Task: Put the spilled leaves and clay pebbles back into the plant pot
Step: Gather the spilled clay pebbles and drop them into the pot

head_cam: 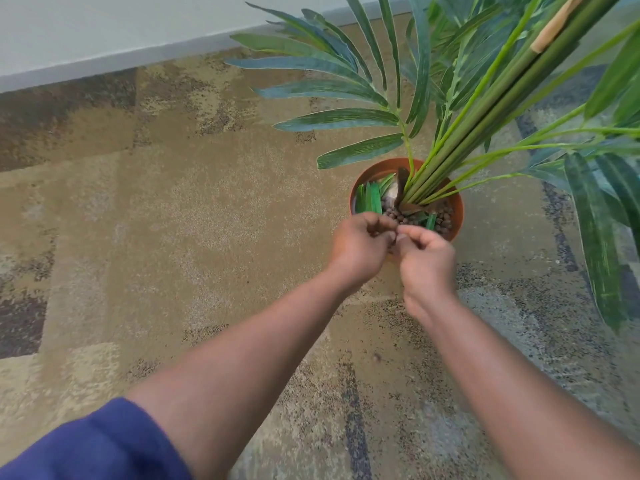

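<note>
An orange-brown plant pot (458, 211) stands on the carpet and holds a tall artificial palm. Inside it lie brown clay pebbles (445, 219) and several loose green leaves (371, 199) at the left side. My left hand (360, 249) and my right hand (427, 261) hover together at the pot's near rim, fingertips touching each other, fingers curled. Something small and dark seems pinched in the left fingers; what it is I cannot tell. A small dark speck (376, 357), perhaps a pebble, shows below, between my forearms.
Patterned beige and brown carpet (173, 220) covers the floor. A pale wall with a grey baseboard (121, 60) runs along the top left. Long palm fronds (346, 116) spread out over the pot and to the right.
</note>
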`<state>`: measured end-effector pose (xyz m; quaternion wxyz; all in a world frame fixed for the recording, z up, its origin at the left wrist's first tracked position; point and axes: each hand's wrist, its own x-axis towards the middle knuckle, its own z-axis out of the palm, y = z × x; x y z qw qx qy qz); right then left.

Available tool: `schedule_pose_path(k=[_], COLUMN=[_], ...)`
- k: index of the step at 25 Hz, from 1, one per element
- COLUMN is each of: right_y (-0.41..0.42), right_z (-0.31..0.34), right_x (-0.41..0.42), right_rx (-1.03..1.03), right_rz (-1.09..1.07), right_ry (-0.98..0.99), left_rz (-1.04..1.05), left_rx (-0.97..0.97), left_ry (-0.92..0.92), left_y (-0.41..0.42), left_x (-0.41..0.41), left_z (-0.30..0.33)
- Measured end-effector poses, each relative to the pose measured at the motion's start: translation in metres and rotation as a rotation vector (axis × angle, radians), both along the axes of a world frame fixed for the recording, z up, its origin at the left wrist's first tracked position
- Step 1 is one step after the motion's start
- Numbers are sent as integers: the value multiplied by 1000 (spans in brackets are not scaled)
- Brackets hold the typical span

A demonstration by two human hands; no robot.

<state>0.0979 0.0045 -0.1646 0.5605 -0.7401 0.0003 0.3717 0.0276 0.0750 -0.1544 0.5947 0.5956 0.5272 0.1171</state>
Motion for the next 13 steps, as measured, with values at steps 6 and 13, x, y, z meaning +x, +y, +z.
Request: schedule_pose_path(k=[6, 13], right_y=[-23, -105], right_z=[-21, -88], right_x=[17, -23], right_rx=[-103, -542], right_rz=[94, 853], right_ry=[-199, -295], left_rz=[-10, -420], left_rx=[151, 24], left_ry=[65, 463], left_y=[13, -68], left_x=[-1, -91], left_z=[-21, -94])
